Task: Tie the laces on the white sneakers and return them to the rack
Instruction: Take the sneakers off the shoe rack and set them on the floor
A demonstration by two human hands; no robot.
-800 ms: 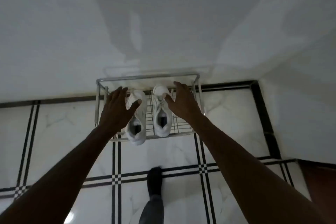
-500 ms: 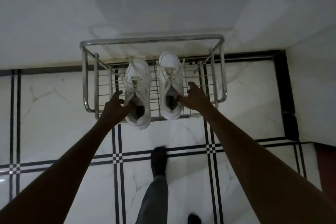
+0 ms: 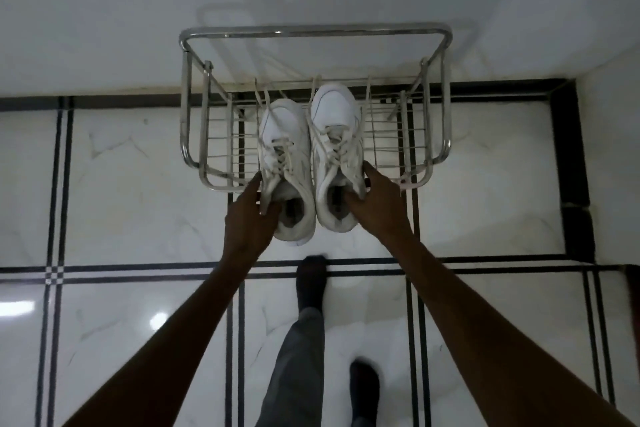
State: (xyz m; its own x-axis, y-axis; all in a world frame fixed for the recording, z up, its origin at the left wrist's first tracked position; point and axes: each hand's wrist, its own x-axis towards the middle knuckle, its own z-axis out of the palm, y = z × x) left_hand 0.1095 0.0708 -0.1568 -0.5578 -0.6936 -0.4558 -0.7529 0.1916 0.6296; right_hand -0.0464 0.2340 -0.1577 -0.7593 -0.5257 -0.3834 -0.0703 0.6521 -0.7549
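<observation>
Both white sneakers (image 3: 311,163), earlier lying on the rack (image 3: 194,135), are now gripped at the collars (laces trailing untied) by the left hand (image 3: 247,218) and right hand (image 3: 375,204), heels drawn past its front edge; tying appears next.

Both hands have slid back from the toes to the heels: my left hand (image 3: 250,218) now grips the left sneaker (image 3: 285,170) at its collar, my right hand (image 3: 375,204) the right sneaker (image 3: 336,149). The pair now sits heel-out past the rack (image 3: 311,33) edge, sides touching, and I've stepped closer.
</observation>
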